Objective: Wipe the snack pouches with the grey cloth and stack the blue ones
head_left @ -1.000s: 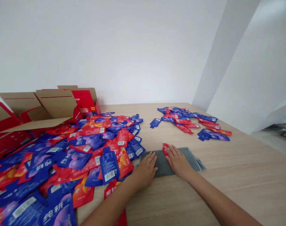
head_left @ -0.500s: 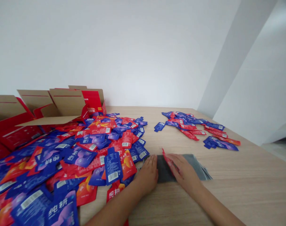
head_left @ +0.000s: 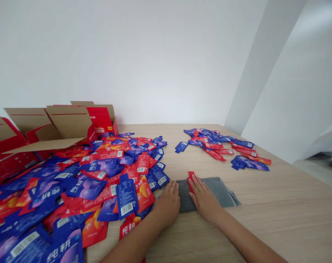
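A dark grey, cloth-like stack (head_left: 223,191) lies on the table in front of me, its layers fanned at the right end. My left hand (head_left: 168,202) rests flat on its left end, fingers stretched out and holding nothing. My right hand (head_left: 205,199) lies flat over a red pouch (head_left: 191,176) on the stack, pressing it down. Most of that pouch is hidden under the palm and fingers; its narrow top end sticks out beyond them. Close to my left hand, a blue pouch (head_left: 127,197) lies at the edge of a large heap.
Red and blue pouches in a heap (head_left: 86,186) cover the left side of the wooden table (head_left: 264,215). Open red cardboard boxes (head_left: 70,124) stand behind the heap. A smaller group of pouches (head_left: 209,138) lies at the back right. A white wall (head_left: 166,65) rises behind the table.
The red pouch under my right hand was tilted up on edge and now lies flat on the grey stack. My right hand has flattened over it. The view has shifted slightly right.
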Available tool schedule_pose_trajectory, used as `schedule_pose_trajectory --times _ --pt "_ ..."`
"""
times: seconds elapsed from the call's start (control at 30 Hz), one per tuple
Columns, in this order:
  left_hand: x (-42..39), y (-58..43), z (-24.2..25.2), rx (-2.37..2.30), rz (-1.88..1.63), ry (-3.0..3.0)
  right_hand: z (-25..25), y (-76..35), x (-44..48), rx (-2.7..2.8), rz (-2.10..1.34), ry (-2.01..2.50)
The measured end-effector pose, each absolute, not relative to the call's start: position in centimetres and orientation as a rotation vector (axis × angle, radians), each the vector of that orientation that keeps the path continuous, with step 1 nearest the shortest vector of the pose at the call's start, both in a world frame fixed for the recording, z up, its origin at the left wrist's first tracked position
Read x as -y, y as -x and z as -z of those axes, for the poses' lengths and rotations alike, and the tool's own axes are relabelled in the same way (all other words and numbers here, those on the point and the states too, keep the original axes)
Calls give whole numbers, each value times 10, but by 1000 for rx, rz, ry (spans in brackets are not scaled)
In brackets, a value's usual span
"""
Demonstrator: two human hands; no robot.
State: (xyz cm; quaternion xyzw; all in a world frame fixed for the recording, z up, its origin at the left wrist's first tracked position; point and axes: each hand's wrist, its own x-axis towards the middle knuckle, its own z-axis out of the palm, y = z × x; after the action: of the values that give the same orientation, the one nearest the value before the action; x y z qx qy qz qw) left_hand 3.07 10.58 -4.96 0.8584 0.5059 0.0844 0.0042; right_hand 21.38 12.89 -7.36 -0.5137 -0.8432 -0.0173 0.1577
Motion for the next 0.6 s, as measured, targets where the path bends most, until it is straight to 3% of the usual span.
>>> schedule_pose_trajectory --times 0.17,0.47,0.6 --pt "-106 -30 51 -1554 -292 -2689 73 -192 -110 2519 6 1294" --pt "-105 -30 50 -1590 -336 -2645 61 -229 -134 2409 121 1598" --pt "-105 -30 48 -1574 -328 -2623 41 -231 -130 2361 154 1528"
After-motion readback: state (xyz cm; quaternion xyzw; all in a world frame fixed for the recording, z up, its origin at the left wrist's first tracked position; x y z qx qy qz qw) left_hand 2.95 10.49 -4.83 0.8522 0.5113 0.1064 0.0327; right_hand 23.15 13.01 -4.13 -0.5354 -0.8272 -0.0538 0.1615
